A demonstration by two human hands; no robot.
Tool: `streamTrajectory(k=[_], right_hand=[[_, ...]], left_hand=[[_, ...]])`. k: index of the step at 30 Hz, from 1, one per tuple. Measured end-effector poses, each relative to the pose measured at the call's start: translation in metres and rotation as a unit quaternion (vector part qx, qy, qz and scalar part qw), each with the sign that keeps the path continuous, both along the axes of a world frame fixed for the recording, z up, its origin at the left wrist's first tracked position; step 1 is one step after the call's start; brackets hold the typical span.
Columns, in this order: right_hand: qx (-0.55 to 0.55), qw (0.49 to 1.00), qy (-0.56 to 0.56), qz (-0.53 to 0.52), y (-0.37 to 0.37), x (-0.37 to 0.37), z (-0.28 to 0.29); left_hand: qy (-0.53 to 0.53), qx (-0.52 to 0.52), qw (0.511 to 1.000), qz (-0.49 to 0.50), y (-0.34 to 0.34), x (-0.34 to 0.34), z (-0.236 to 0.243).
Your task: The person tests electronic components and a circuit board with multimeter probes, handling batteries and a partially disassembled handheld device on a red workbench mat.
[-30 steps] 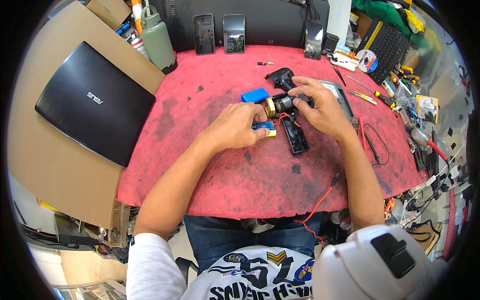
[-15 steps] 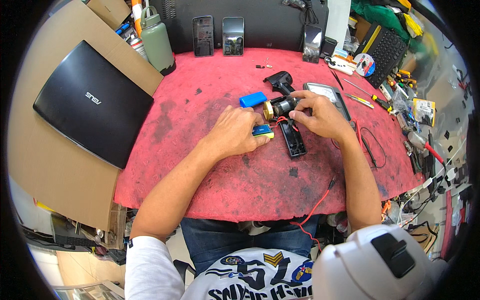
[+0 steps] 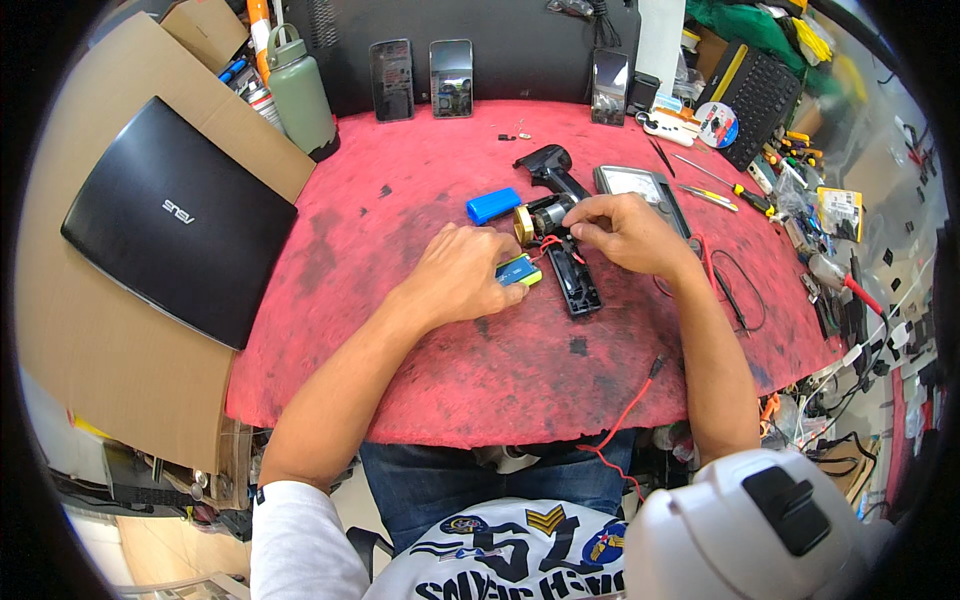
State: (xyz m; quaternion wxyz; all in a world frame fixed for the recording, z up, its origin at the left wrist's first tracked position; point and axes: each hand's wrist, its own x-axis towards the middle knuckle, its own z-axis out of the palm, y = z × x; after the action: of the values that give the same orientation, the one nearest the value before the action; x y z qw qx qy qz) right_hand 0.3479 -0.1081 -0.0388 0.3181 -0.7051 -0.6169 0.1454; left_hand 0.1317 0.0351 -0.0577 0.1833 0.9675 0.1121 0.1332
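Observation:
My left hand (image 3: 455, 270) grips a small battery pack (image 3: 517, 271) with a blue board and yellow-green sides, low over the red mat. Red wires (image 3: 546, 245) run from near the pack to an opened black handle housing (image 3: 577, 285). Just above that housing lies a cylindrical motor (image 3: 550, 214) with a brass-coloured ring at its left end. My right hand (image 3: 625, 232) is closed, its fingertips at the motor's right end; whatever they pinch is hidden. A black curved tool body (image 3: 545, 160) adjoins the motor behind. A blue battery (image 3: 492, 205) rests left of the motor.
An analog multimeter (image 3: 640, 190) with leads lies behind my right hand. A closed black laptop (image 3: 180, 225) sits on cardboard at left, near a green bottle (image 3: 303, 100). Phones (image 3: 452, 80) stand at the back. Screwdrivers (image 3: 752, 198) and clutter line the right. A red cable (image 3: 630, 405) crosses the front edge.
My right fingers have drawn together beside the motor. The battery pack in my left hand has turned slightly and shows more of its board. The whole view has shifted a little.

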Motion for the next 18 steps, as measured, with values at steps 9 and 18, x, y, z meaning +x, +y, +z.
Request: streamTrajectory(k=[9, 18], right_hand=[[-0.011, 0.999, -0.035, 0.006, 0.003, -0.002, -0.004], [-0.013, 1.0, -0.01, 0.01, 0.005, 0.012, -0.011]], left_hand=[[-0.005, 0.035, 0.999, -0.015, 0.0, -0.002, -0.001], [-0.018, -0.02, 1.0, -0.012, -0.004, -0.002, 0.0]])
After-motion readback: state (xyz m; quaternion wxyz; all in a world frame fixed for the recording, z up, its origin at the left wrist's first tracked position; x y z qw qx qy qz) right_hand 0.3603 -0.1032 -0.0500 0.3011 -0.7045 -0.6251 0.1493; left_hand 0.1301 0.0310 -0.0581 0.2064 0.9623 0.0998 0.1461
